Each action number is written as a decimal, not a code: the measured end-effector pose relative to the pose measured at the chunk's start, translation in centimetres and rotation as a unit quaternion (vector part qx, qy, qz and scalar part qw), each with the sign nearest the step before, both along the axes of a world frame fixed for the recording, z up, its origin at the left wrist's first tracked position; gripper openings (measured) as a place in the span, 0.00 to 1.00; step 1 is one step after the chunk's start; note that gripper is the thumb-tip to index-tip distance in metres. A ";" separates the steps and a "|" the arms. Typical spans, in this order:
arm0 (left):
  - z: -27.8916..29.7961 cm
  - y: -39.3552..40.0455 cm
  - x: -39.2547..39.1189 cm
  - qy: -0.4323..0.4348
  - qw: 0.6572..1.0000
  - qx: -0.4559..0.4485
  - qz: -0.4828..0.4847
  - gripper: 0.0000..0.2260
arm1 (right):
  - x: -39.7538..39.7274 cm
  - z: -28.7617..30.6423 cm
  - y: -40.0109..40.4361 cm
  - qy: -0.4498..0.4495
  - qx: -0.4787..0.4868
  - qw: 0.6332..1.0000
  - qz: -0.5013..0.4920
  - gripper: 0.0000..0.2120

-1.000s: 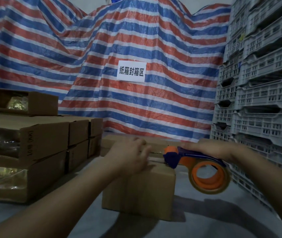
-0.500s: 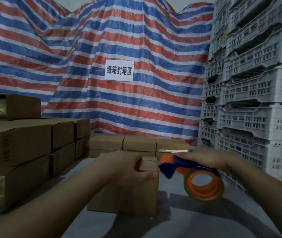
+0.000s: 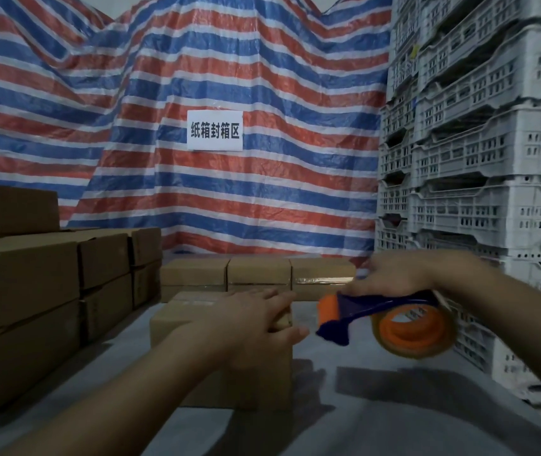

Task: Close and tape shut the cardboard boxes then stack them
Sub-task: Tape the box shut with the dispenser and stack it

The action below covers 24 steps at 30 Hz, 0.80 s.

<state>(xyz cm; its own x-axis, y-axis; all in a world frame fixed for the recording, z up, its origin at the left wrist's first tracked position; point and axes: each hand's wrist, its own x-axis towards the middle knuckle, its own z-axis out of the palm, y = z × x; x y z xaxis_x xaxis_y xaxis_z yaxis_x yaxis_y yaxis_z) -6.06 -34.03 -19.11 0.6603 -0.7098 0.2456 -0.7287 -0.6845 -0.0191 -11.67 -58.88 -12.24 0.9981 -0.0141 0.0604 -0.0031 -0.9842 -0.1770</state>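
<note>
- The cardboard box (image 3: 196, 327) I am sealing stands on the grey surface (image 3: 377, 419) right in front of me, flaps down. Its long axis runs away from me toward the striped tarp (image 3: 229, 199).
- My left hand (image 3: 256, 319) lies flat on the box's top at its right edge, fingers straight and pointing right, thumb hanging over the near right corner. It presses the lid down; it grips nothing.
- My right hand (image 3: 397, 274) is clenched over the handle of the tape dispenser (image 3: 384, 320), so that grip is full.
- The dispenser hangs in the air just right of the box, not touching it. Its blue nose points left and down at the box's right edge, close to my left thumb; the orange roll trails to the right.
- Whether a strip of tape already runs from the nose to the box I cannot tell. The top looks glossy along the seam, so I judge the tape is laid.
- The left hand is the nearer one to the box, and I judge it should hold while the right one works.
- Left of the box rise the stacked boxes (image 3: 32, 291); beyond it a row of sealed boxes (image 3: 259, 274) lies under the tarp. White crates (image 3: 479, 166) tower to the box's right.
</note>
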 end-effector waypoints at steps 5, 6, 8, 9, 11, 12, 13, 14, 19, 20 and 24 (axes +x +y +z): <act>-0.3 0.0 0.3 -0.006 1.000 -0.010 -0.005 0.26 | 1.8 -2.1 6.3 -0.007 -0.444 0.894 -0.060 0.19; -0.4 -0.1 0.3 -0.015 1.000 -0.007 -0.002 0.26 | 1.5 -2.9 6.2 -0.033 -0.445 0.893 -0.060 0.21; -0.4 -0.1 0.3 -0.023 1.000 -0.003 -0.003 0.27 | 0.5 -4.4 5.0 -0.104 -0.385 0.914 -0.074 0.22; -0.5 0.0 0.3 -0.021 1.000 -0.001 -0.005 0.26 | -0.1 -5.2 4.2 -0.144 -0.366 0.916 -0.081 0.22; -0.4 0.0 0.4 -0.018 1.000 0.004 -0.011 0.26 | -1.2 -7.2 2.9 -0.201 -0.334 0.912 -0.125 0.25; -0.4 0.0 0.4 -0.017 1.000 0.005 -0.014 0.26 | -1.8 -8.3 2.4 -0.214 -0.318 0.911 -0.151 0.26; -0.3 0.0 0.4 -0.015 1.000 0.007 -0.016 0.26 | -2.4 -9.4 2.1 -0.217 -0.303 0.911 -0.178 0.27; -0.3 0.0 0.3 -0.013 1.000 0.009 -0.018 0.26 | -3.0 -10.5 1.9 -0.211 -0.291 0.911 -0.201 0.28; 0.0 0.1 -0.2 -0.026 0.999 0.030 -0.010 0.31 | -5.0 -12.6 1.5 -0.154 -0.247 0.926 -0.241 0.29; 0.1 0.2 -0.2 -0.026 0.999 0.034 -0.009 0.32 | -5.1 -12.2 1.8 -0.142 -0.249 0.926 -0.244 0.29; -0.1 0.2 -0.1 -0.021 1.000 0.021 -0.007 0.42 | -4.6 -9.5 4.5 -0.221 -0.121 0.947 -0.199 0.32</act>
